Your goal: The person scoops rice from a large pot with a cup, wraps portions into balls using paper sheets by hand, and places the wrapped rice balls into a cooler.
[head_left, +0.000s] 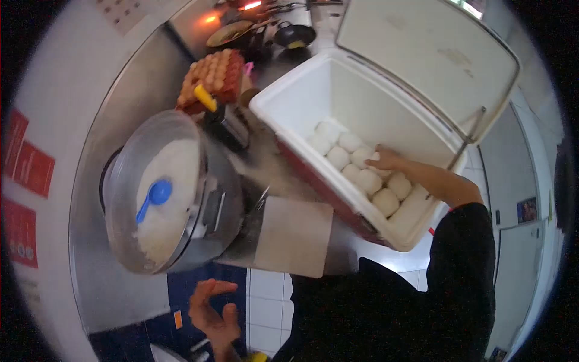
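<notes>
Inside an open white cooler box (289, 114), round white balls (386, 202) lie packed together on the bottom. My right hand (385, 160) reaches over the box's near side and rests on one of the balls, its fingers curved around it. My left hand (214, 314) is low at the left, below the counter's edge, with thumb and fingers apart and nothing between them. Between the cooler and a large round pot lies a square pale sheet (294, 235). White rice or grain fills the pot (217, 241), with a blue scoop (160, 193) on top.
Stacked trays of eggs (211, 75) stand behind the pot, beside a dark container (229, 127) with a yellow handle. Two pans (294, 36) sit at the back near a glowing flame. The cooler's raised lid (434, 54) leans back on the right.
</notes>
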The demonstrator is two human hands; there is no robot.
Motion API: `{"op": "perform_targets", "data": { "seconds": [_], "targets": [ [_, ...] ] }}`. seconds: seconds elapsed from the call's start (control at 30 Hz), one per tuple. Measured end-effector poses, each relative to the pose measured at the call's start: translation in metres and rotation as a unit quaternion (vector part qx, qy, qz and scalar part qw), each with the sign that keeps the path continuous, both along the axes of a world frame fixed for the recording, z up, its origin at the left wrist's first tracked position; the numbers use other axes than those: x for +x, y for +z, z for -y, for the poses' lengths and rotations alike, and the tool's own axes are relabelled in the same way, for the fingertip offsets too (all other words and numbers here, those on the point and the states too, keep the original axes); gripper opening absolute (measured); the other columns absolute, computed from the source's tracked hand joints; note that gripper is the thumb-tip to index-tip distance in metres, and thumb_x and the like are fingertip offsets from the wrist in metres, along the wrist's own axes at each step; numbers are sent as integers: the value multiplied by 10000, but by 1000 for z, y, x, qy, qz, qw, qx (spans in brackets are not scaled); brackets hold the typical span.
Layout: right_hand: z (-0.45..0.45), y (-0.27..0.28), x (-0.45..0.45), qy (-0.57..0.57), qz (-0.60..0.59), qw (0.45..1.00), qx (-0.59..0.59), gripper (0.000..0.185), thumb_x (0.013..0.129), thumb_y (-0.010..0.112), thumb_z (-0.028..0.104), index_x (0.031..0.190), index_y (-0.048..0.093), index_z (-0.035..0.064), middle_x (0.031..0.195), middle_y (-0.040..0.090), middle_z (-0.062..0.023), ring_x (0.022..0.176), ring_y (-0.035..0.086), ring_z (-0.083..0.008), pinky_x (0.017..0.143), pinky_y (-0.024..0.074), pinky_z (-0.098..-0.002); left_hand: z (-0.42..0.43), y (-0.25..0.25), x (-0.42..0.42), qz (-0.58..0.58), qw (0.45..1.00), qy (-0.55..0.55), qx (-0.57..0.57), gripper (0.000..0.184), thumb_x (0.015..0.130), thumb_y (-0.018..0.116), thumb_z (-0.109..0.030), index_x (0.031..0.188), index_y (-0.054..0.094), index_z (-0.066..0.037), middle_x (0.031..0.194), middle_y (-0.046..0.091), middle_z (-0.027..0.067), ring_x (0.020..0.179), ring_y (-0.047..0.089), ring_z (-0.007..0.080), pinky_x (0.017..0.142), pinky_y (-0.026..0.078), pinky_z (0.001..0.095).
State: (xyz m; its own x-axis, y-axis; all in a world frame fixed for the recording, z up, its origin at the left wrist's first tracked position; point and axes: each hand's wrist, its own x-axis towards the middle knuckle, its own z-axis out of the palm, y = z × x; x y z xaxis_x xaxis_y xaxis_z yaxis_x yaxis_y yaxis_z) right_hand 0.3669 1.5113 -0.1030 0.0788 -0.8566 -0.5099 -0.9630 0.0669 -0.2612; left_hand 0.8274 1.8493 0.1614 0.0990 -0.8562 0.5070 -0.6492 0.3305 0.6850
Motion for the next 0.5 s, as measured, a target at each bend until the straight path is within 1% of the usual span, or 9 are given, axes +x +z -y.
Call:
{"op": "perform_targets", "data": {
  "seconds": [0.03,0.1,0.13,0.2,0.27,0.33,0.4,0.47,0.5],
  "targets": [
    [2,-14,-12,19,2,1000,3,1064,756,563,746,1461,274,4,1401,449,-253,1284,451,-396,1074,356,-440,4,9,12,7,1000,-5,-26,433,839,649,-214,1208,549,-11,804,690,120,722,655,230,700,486,330],
    [12,-48,-19,-2,-12,1000,27,1164,734,585,764,1496,163,-9,1472,338,-275,1341,369,-414,1112,312,-434,13,34,45,77,994,-53,-49,385,800,680,-146,1155,600,-21,846,701,128,698,662,246,653,496,352],
    [2,-9,-12,-17,-15,995,97,1241,712,607,772,1507,79,-22,1519,248,-266,1366,331,-398,1112,314,-427,24,51,58,124,989,-72,-38,364,781,690,-117,1128,623,-28,863,707,122,715,668,247,665,499,352],
    [5,0,-4,25,-47,996,70,1145,756,573,710,1509,92,-7,1526,236,-259,1381,298,-389,1124,284,-436,50,85,85,246,966,-66,-39,347,750,701,-60,1095,666,-60,906,709,91,755,664,247,684,504,352],
    [7,-2,0,58,-72,994,51,1050,799,539,647,1511,105,9,1532,224,-252,1396,265,-381,1135,253,-444,82,106,118,286,955,-67,23,321,797,674,-87,1117,664,-108,918,677,65,804,632,275,684,500,370],
    [2,12,9,79,-112,989,46,956,842,505,585,1513,117,24,1538,212,-245,1410,232,-372,1147,223,-453,130,95,176,296,950,-82,54,315,839,676,-215,1137,640,-122,906,659,94,830,627,313,746,493,443],
    [-3,20,12,90,-149,984,48,864,886,471,522,1515,130,39,1545,201,-238,1425,199,-363,1159,193,-462,176,84,228,352,926,-59,122,226,852,642,-198,1048,654,-86,901,664,117,838,634,321,741,503,441],
    [-15,28,15,94,-181,978,52,773,929,438,460,1517,143,55,1551,189,-231,1440,167,-355,1170,163,-471,225,41,290,496,837,-13,231,143,849,622,-173,930,659,-62,886,666,141,843,643,331,747,512,447],
    [-21,33,16,96,-190,976,51,728,951,421,428,1518,149,62,1554,183,-228,1447,150,-351,1176,148,-475,241,29,302,505,820,-4,270,130,837,623,-165,897,660,-56,876,665,155,843,643,344,754,514,450]
  ]
}}
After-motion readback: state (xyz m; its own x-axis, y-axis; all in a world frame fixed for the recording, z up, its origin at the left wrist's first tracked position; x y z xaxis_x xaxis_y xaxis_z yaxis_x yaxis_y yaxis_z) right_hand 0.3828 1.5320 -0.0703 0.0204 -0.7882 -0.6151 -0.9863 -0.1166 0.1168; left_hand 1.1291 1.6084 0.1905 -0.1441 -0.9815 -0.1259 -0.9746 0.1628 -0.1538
